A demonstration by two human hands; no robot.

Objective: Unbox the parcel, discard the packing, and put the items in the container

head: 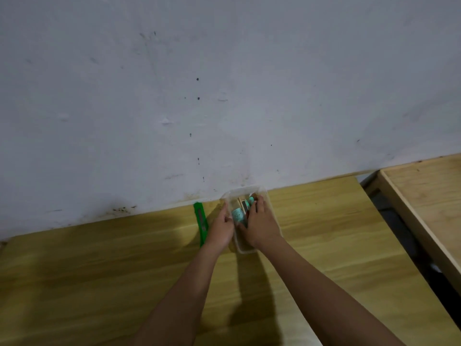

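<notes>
A clear plastic container [259, 192] stands on the wooden table near the wall. Inside it lie a teal bottle [237, 214], a small tan box [242, 202] and other small items that I cannot make out. My left hand [220, 229] rests against the container's left wall, fingers curled on the rim beside the teal bottle. My right hand [259, 224] reaches into the container from above, its fingers spread over the items. It hides the container's near part. Whether either hand grips an item is unclear.
A green utility knife [201, 222] lies on the table [99, 270] just left of my left hand. The white wall runs close behind the container. To the right, across a dark gap, stands a second wooden table [429, 196].
</notes>
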